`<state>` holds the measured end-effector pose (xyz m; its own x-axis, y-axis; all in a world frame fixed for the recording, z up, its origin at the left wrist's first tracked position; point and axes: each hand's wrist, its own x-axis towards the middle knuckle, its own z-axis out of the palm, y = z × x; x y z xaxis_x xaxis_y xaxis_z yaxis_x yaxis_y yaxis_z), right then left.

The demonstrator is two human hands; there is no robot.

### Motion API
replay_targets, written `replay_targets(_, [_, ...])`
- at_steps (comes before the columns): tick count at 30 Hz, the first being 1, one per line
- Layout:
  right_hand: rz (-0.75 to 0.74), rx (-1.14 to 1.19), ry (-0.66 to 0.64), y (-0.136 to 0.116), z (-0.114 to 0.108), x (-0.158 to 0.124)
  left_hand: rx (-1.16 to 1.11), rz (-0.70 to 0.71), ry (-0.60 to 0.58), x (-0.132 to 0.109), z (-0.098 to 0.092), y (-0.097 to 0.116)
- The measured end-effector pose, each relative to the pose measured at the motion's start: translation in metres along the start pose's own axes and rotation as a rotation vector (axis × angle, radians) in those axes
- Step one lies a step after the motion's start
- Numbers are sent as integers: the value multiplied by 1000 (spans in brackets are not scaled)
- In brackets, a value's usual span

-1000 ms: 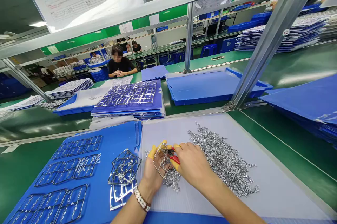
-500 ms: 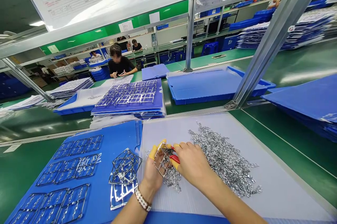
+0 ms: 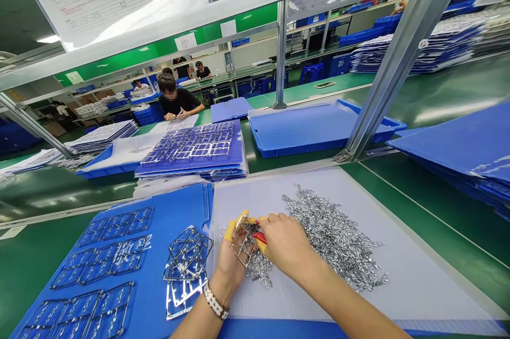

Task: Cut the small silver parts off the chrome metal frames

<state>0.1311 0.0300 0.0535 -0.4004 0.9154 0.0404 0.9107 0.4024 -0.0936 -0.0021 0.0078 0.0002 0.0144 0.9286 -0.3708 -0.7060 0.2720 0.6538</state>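
My left hand, with yellow finger covers, is closed around the edge of a small rectangular metal frame, which it holds tilted. In my right hand are red-handled pliers; their jaws are hard to make out at the frame's upper right side. Right under the hands lies a small heap of shiny metal pieces. A larger pile of the same pieces spreads to the right on a white sheet. Left of my wrist, several loose frames overlap in a stack.
Rows of linked frames lie on a blue board at left. Behind are a stack of boards bearing more frames and a blue tray. A slanted metal post rises at right. A co-worker sits across the bench.
The camera view has shifted slightly, so the surroundings sit a little further left. Both hands keep their hold on the frame and the pliers, with hardly any movement.
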Motion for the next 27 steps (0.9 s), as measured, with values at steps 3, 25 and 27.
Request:
replay_targets(3, [-3, -1, 3, 0, -1, 0, 5, -2, 4, 1, -1, -1])
replay_targets(25, [-17, -8, 43, -1, 5, -1, -11, 6, -9, 0, 0, 0])
replay_targets(27, [-9, -9, 37, 1, 4, -3, -40, -9, -36, -1, 1, 2])
